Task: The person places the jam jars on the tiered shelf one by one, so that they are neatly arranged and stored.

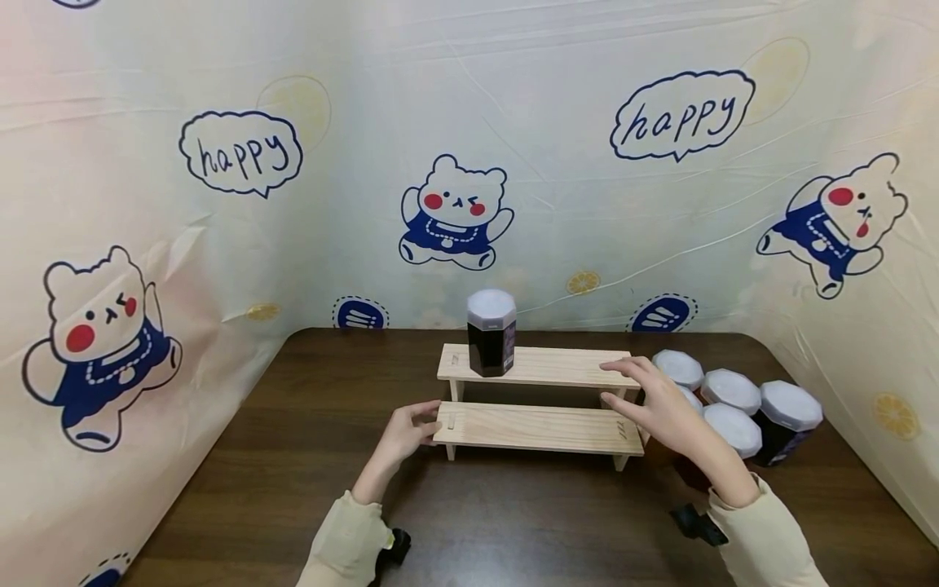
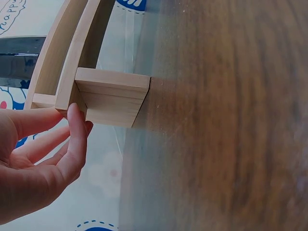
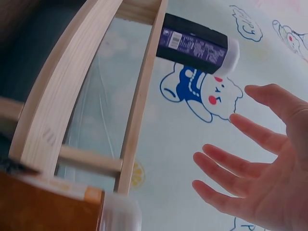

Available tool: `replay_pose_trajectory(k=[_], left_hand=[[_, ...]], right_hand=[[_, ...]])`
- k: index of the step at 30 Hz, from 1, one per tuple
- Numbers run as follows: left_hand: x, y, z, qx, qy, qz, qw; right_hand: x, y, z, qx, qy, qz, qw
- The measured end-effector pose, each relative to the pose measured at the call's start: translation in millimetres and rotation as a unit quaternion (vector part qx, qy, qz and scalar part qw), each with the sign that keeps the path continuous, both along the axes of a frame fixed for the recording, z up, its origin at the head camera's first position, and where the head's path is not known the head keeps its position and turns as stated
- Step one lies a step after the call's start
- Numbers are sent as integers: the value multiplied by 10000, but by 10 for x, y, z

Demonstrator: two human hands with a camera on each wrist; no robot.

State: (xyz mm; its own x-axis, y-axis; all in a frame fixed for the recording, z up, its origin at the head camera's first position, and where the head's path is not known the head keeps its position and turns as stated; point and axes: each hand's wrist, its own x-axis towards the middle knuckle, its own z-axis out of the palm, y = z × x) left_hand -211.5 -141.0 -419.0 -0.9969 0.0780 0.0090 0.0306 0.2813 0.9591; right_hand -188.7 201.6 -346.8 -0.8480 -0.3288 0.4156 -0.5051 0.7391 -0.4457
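Note:
A two-tier light wooden rack point(image 1: 543, 428) stands on the brown table. On the left part of its upper tier stands a dark jar point(image 1: 491, 338) with a white lid; its purple label shows in the right wrist view. The left hand point(image 1: 402, 434) pinches the left end of the lower tier point(image 2: 71, 89), thumb and fingertips on the wood. Above the rack's right end, the right hand point(image 1: 663, 412) is spread with nothing in it. In the right wrist view that hand point(image 3: 269, 163) has its fingers apart, away from the wood.
Several white-lidded jars point(image 1: 791, 408) stand close together right of the rack, partly behind the right hand and forearm. An orange-brown jar point(image 3: 53, 207) shows at the lower left of the right wrist view. A printed cloth point(image 1: 557, 204) hangs behind the table point(image 1: 293, 489).

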Motion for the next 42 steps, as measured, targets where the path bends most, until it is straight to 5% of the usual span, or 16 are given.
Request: replay_pose_trajectory(k=[4, 11, 15, 22, 29, 35, 42], left_hand=[[-26, -17, -49, 8, 17, -19, 10000], [-190, -65, -306, 140, -81, 23, 9999], [-210, -61, -340, 98, -96, 89, 9999], [-153, -46, -254, 159, -76, 34, 9998], [-177, -62, -303, 178, -40, 31, 9998], [-59, -23, -102, 157, -26, -17, 9999], [-3, -6, -23, 26, 31, -4, 10000]], right_hand=[[59, 102, 9, 140, 75, -119, 9998], [155, 295, -7, 111, -67, -353, 9993], [206, 389, -16, 63, -250, -416, 9988], [289, 547, -55, 284, -85, -626, 9976], [348, 673, -120, 269, 206, -803, 9962], [418, 789, -207, 74, 58, -1041, 9945], [482, 915, -327, -211, 189, -1207, 9923]])
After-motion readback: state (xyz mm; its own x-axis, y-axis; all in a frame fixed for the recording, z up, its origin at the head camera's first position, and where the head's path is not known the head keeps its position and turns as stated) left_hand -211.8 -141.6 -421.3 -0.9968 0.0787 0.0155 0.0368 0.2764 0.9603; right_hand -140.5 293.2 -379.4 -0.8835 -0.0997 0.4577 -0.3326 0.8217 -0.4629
